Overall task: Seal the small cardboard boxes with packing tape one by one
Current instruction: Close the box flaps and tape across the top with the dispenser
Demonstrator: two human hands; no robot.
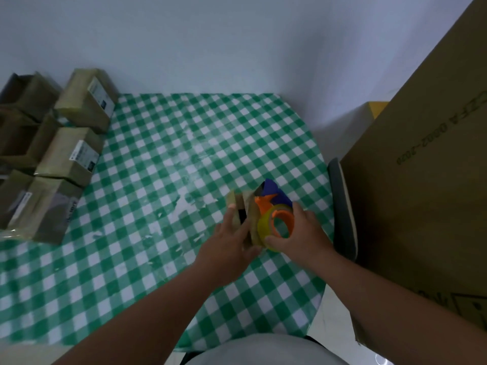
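A small cardboard box [243,204] stands on edge near the right side of the round table [163,159], which has a green-checked cloth. My left hand [232,248] grips the box from the near left, fingers along its side. My right hand [303,233] holds a tape dispenser [276,219] with an orange and blue frame and a yellowish roll, pressed against the box's right side. The box's far face is hidden behind the dispenser.
Several small cardboard boxes [71,156] are stacked along the table's left edge, some with white labels, some open. A large cardboard carton [421,180] stands right of the table, with a dark chair back [341,206] between them. A white wall is behind.
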